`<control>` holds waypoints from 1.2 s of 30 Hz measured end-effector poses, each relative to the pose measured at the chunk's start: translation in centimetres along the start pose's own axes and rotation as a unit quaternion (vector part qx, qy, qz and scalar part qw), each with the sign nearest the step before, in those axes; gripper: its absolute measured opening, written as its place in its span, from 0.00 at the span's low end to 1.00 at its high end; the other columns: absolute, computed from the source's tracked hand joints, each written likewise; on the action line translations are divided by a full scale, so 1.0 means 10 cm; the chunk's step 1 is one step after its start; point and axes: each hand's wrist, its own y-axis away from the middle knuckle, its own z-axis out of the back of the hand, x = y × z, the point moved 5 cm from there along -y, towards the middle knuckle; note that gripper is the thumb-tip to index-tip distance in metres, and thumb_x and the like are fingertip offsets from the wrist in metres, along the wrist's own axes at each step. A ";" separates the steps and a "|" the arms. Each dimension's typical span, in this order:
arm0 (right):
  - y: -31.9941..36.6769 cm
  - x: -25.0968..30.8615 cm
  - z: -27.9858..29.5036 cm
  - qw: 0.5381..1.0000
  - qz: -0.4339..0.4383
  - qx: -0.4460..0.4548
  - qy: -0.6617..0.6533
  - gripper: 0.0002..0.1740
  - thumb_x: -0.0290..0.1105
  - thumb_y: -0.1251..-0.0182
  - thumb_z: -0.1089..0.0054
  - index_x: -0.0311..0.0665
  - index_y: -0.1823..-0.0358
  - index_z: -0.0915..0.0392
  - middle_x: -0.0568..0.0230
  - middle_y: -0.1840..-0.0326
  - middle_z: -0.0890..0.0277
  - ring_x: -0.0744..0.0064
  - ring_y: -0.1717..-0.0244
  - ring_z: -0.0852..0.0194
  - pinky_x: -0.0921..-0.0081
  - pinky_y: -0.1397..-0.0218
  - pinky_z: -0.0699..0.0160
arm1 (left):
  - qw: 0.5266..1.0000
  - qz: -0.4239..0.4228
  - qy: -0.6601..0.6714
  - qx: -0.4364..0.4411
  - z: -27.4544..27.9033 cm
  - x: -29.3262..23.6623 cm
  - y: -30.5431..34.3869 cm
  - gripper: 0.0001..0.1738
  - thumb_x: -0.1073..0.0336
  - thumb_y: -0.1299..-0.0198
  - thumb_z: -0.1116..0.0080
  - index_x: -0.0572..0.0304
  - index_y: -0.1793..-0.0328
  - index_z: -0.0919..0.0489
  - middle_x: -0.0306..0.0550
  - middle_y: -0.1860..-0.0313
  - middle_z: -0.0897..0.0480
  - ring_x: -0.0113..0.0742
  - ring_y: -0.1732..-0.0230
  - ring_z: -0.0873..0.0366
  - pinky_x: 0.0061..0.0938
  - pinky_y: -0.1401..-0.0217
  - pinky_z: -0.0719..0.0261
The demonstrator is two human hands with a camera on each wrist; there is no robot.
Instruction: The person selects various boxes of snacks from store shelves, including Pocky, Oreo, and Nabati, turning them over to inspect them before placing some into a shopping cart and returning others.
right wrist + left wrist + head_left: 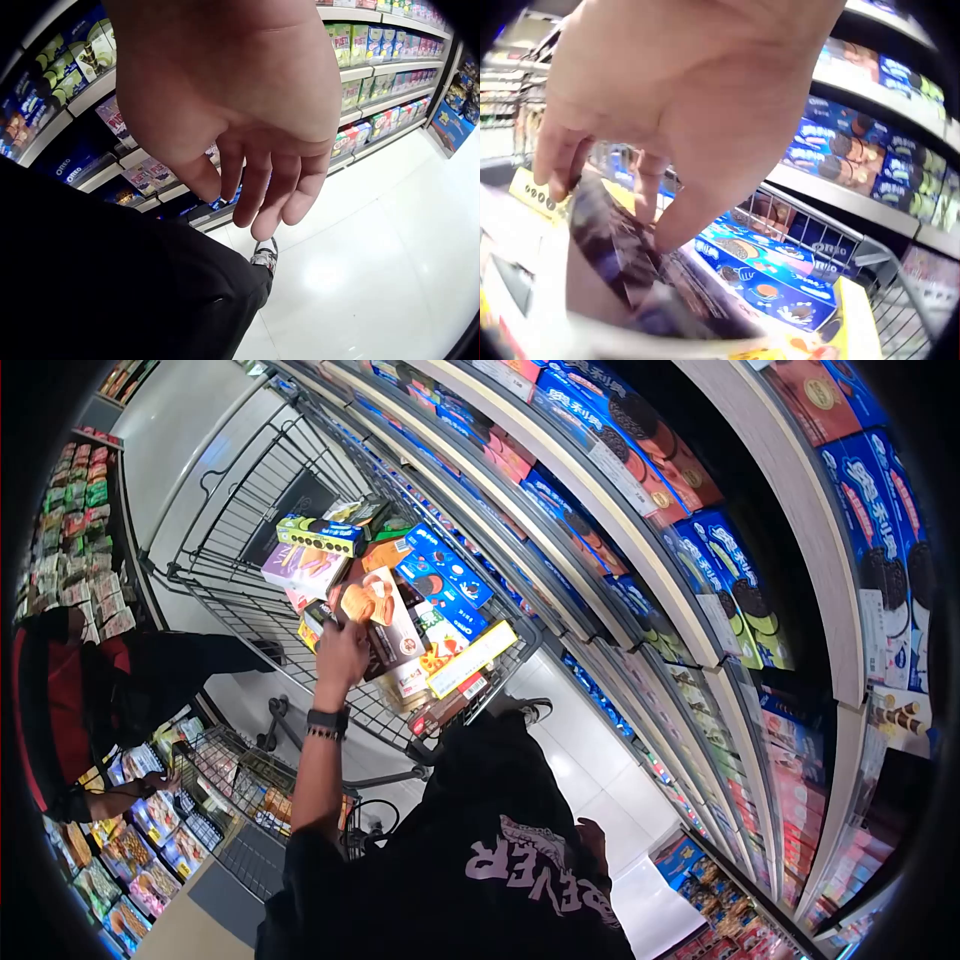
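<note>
My left hand (342, 655) reaches down into a loaded shopping cart (235, 595). Its thumb and fingers grip a dark brown glossy package (622, 255), seen close and blurred in the left wrist view. Beside that hand lies a box with a pastry picture (388, 615). Blue Oreo boxes (445, 565) are on its far side, and a yellow-edged box (472, 658) lies nearer the cart's handle end. A purple box (308, 565) sits further along. My right hand (232, 112) hangs by my side, its fingers loosely bent around nothing, over the floor.
Shelves (640, 530) packed with Oreo boxes run along the right. Another person (75, 710) stands at the left, close to a second cart (235, 775). Bagged snacks (85, 540) fill a display there. White floor tiles (360, 262) show below my right hand.
</note>
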 end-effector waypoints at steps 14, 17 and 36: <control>0.44 -0.31 -0.46 0.973 -0.131 -0.115 -0.152 0.19 0.27 0.35 0.45 0.33 0.42 0.27 0.58 0.55 0.18 0.66 0.62 0.16 0.72 0.65 0.18 | 0.889 -0.396 -0.211 0.089 -0.65 -1.44 -1.15 0.47 0.61 0.55 0.32 0.38 0.26 0.39 0.43 0.29 0.36 0.47 0.24 0.45 0.53 0.25 0.48; 0.59 -0.21 -0.63 0.984 -0.094 -0.118 -0.100 0.17 0.28 0.31 0.50 0.31 0.42 0.27 0.58 0.59 0.16 0.69 0.66 0.15 0.77 0.70 0.21 | 0.872 -0.406 -0.266 0.071 -0.83 -1.43 -1.26 0.48 0.54 0.57 0.29 0.44 0.27 0.39 0.43 0.36 0.32 0.45 0.27 0.42 0.51 0.25 0.49; -1.26 3.34 -0.03 0.943 0.181 0.039 -0.276 0.30 0.33 0.27 0.46 0.40 0.28 0.45 0.59 0.37 0.34 0.66 0.44 0.24 0.73 0.45 0.22 | 0.846 -0.191 0.339 0.365 0.34 -2.02 -0.08 0.55 0.55 0.61 0.24 0.69 0.27 0.41 0.57 0.39 0.28 0.44 0.35 0.31 0.35 0.32 0.34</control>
